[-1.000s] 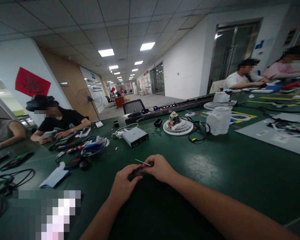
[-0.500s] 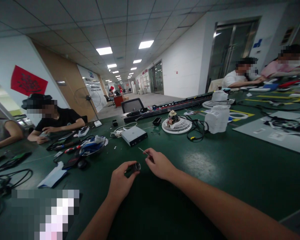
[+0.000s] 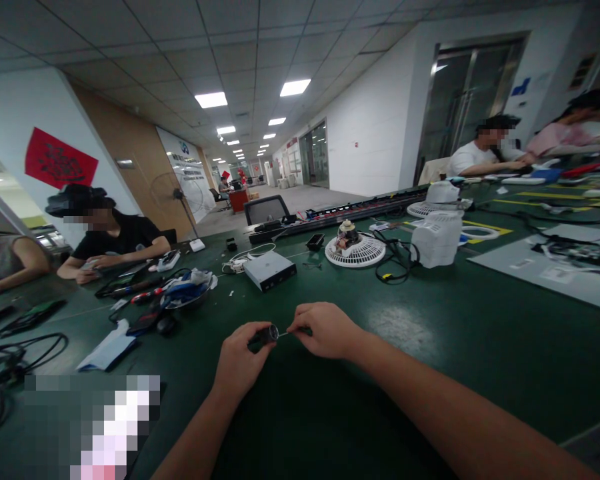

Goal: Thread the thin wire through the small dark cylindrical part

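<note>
My left hand is closed around a short dark cylinder, fingers above and thumb below. The cylinder's round end faces right, toward my other hand. Between the fingertips of my right hand is pinched a thin metal rod. Its tip points left and meets the cylinder's round end; whether it goes inside I cannot tell. Both hands are held over the dark green table. Just beyond them lies a grey metal box like an optical drive.
A white fan grille with an exposed motor stands beyond my right hand, beside a white housing and black cable. A small black tray sits behind. To the left lie tools, a blue cloth and cables. People sit around the table.
My right hand has turned and lowered the rod, which pointed up and away, so its tip now meets the cylinder's end. My left hand has barely moved.
</note>
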The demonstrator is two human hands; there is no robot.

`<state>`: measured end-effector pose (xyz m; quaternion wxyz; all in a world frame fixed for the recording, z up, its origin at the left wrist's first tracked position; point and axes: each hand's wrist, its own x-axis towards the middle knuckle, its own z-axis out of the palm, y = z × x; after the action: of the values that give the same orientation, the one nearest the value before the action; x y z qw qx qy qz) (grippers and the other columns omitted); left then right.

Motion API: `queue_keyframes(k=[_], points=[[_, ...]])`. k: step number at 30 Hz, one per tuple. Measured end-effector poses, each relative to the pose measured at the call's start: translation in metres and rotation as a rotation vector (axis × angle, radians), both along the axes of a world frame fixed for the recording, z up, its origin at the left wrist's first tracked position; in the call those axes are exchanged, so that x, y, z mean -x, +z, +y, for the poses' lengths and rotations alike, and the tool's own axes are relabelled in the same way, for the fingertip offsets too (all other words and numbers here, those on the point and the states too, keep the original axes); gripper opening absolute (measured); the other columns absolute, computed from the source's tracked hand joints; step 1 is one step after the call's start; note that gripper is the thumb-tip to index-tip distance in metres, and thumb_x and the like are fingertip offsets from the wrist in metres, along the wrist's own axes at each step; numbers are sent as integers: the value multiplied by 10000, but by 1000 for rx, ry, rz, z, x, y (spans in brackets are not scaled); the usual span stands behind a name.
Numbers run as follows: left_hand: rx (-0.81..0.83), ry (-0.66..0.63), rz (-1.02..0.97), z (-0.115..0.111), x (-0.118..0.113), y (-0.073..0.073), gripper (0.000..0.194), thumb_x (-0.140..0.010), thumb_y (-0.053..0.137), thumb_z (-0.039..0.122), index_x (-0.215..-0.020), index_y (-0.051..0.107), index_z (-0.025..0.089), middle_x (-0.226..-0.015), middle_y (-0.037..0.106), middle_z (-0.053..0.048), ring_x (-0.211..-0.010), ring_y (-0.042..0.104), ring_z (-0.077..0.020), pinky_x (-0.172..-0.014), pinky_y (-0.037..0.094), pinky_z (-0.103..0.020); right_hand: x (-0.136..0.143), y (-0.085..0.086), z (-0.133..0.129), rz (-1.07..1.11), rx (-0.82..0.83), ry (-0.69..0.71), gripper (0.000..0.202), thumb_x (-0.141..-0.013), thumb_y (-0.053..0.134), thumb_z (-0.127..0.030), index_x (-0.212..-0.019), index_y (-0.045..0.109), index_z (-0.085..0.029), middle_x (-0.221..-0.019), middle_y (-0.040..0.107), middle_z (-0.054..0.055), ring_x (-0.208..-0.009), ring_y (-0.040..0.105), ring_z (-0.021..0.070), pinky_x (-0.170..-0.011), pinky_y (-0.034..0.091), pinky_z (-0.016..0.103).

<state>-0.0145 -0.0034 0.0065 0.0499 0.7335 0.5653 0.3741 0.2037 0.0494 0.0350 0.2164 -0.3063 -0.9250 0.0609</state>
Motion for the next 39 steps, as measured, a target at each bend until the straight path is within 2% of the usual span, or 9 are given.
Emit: queue_keyframes(k=[3,8,12,17,26,30,32,35,39], points=[[5,-28,13,0,1,1,296,-739,699,173,-1028,691,235,-1018,735,-29,-942,688,-215,-863,557,-380,2,0,-2,15,-4,-71,246,-842,555,-211,-992,749,-229,-906,689,38,-832,622,181,-708,430,284],[31,-88,47,-1,-1,4,266,-750,686,161,-1004,697,241,-1017,730,-25,-953,683,-210,-890,549,-381,6,0,-3,10,76,-59,243,-811,569,-229,-963,757,-254,-904,704,25,-806,628,176,-720,436,279],[13,-60,61,-2,-2,4,280,-746,690,174,-1017,699,244,-1025,729,-31,-964,678,-222,-893,545,-401,7,0,-4,5,90,-192,243,-821,545,-255,-939,757,-252,-894,710,38,-804,631,193,-703,436,290],[19,-70,61,-1,-1,3,287,-750,676,161,-1022,698,249,-1036,726,-27,-978,673,-215,-908,536,-392,8,0,-3,-18,209,-145,247,-801,547,-247,-948,745,-264,-854,728,7,-773,651,172,-681,441,264],[94,11,90,0,-2,4,283,-758,659,184,-1030,707,244,-1049,725,-31,-993,669,-221,-928,519,-390,3,1,1,-240,292,-442,242,-819,533,-338,-876,738,-224,-885,724,90,-816,672,242,-695,476,320],[103,68,98,1,0,2,303,-769,646,212,-1066,694,246,-1071,717,-30,-998,662,-217,-921,508,-371,7,-3,5,-133,307,-542,301,-867,492,-401,-872,721,-205,-858,714,90,-792,664,226,-683,472,313],[117,132,103,1,1,2,301,-768,636,213,-1063,689,241,-1060,715,-33,-974,663,-216,-883,512,-358,15,-5,4,-10,365,-533,293,-869,513,-434,-882,713,-220,-830,711,54,-765,654,193,-666,460,285],[126,232,118,1,3,2,259,-764,621,210,-1014,682,230,-1004,711,-41,-910,666,-221,-796,512,-346,30,-9,0,95,407,-468,302,-801,617,-502,-910,719,-238,-862,709,33,-773,646,182,-632,443,267],[92,281,124,1,8,2,190,-756,613,202,-938,663,226,-933,701,-38,-845,665,-224,-723,501,-335,40,-13,-6,22,410,-306,258,-754,697,-465,-923,740,-276,-890,700,21,-795,640,189,-615,433,274]])
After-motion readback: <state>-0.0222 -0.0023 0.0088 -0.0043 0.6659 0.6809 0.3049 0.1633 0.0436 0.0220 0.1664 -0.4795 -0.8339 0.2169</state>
